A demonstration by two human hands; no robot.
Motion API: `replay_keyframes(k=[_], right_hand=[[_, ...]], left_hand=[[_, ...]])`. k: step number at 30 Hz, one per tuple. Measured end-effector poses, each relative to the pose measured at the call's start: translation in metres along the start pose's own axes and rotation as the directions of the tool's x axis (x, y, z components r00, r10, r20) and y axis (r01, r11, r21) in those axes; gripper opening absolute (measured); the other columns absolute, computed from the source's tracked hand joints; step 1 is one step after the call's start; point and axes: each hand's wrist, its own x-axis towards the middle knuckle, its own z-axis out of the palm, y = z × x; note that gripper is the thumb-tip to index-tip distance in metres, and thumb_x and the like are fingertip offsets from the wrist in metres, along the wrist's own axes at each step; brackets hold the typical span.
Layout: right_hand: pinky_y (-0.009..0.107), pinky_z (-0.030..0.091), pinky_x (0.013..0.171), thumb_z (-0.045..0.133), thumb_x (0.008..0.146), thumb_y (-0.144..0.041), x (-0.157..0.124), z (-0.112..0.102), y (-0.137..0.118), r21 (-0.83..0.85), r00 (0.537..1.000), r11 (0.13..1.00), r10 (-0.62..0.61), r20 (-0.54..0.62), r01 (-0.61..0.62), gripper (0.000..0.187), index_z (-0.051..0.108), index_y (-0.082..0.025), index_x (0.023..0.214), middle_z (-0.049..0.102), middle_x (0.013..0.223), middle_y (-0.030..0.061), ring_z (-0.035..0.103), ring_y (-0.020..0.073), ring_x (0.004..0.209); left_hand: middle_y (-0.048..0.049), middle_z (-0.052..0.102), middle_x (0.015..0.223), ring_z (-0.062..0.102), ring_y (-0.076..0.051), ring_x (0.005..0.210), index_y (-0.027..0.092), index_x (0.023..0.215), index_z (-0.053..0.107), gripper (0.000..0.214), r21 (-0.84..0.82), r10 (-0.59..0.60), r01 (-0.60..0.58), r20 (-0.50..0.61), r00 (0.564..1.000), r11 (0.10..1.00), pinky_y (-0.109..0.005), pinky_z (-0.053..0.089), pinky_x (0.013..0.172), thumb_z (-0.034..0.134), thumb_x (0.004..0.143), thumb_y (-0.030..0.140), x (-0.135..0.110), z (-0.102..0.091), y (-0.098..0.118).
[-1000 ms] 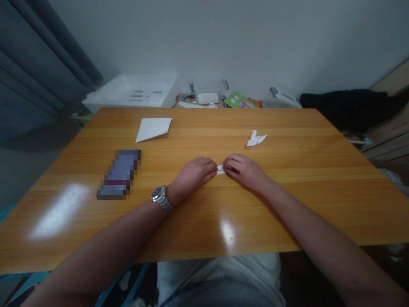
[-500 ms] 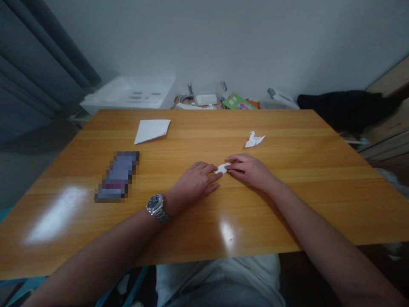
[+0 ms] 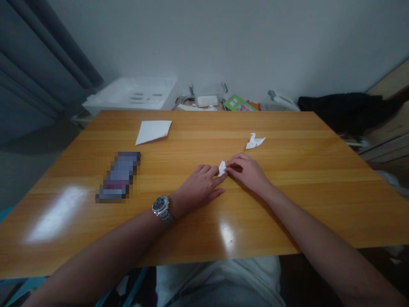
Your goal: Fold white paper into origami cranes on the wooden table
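Note:
A small folded piece of white paper is between my two hands near the middle of the table. My left hand, with a metal watch on its wrist, has its fingertips closed on the paper's left side. My right hand pinches the paper's right edge between thumb and fingers. The fingertips hide part of the folds. Beyond my right hand stands a white paper bird, touched by neither hand.
On the wooden table, a stack of white paper lies at the back left. A blurred-out phone lies left of my left hand. Behind the table are a white tray, a green booklet and dark cloth.
The folded paper has turned from lying flat and wide to a more upright, narrower shape. My left hand has shifted slightly right. My right fingers have bent into a tighter pinch.

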Motion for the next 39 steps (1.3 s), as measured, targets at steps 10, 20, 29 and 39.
replay_keyframes(k=[10,20,29,39], right_hand=[[0.038,0.053,0.083,0.078,0.084,-0.020,0.001,0.003,0.000,-0.029,0.998,0.998,0.055,-0.005,-0.055,0.006,0.074,-0.019,0.089,0.067,0.094,0.0068,0.065,0.0216,0.090],[0.045,0.051,0.095,0.076,0.087,-0.029,-0.002,0.009,0.006,-0.042,1.000,0.999,0.029,-0.014,-0.029,0.022,0.077,-0.020,0.107,0.068,0.106,0.0104,0.064,0.0258,0.103],[0.043,0.051,0.093,0.069,0.090,-0.022,-0.002,0.006,-0.003,0.098,0.996,0.994,0.048,0.079,-0.056,0.019,0.072,-0.022,0.109,0.075,0.108,0.0074,0.067,0.0238,0.101],[0.039,0.055,0.088,0.065,0.093,-0.025,-0.004,0.002,-0.011,0.226,0.996,0.971,0.061,0.064,-0.074,0.014,0.073,-0.024,0.104,0.077,0.103,0.0052,0.071,0.0214,0.094]], left_hand=[[-0.0079,0.066,0.111,0.060,-0.021,0.096,0.020,0.115,0.070,0.032,-0.160,-0.045,0.038,-0.043,0.998,0.986,-0.037,0.046,0.089,0.047,0.106,0.038,-0.001,-0.003,-0.010],[-0.0078,0.063,0.111,0.058,-0.022,0.101,0.026,0.128,0.069,0.033,-0.206,-0.012,0.005,-0.034,0.999,0.979,-0.038,0.045,0.093,0.052,0.103,0.039,-0.006,-0.006,-0.015],[-0.0087,0.062,0.119,0.057,-0.023,0.107,0.030,0.133,0.066,0.034,-0.243,0.036,-0.040,-0.020,0.999,0.969,-0.039,0.046,0.097,0.054,0.102,0.036,-0.006,-0.004,-0.016],[-0.0058,0.068,0.102,0.066,-0.017,0.093,0.020,0.115,0.066,0.020,-0.509,-0.228,0.103,-0.190,0.955,0.855,-0.031,0.054,0.086,0.055,0.101,0.030,-0.005,-0.002,-0.017]])
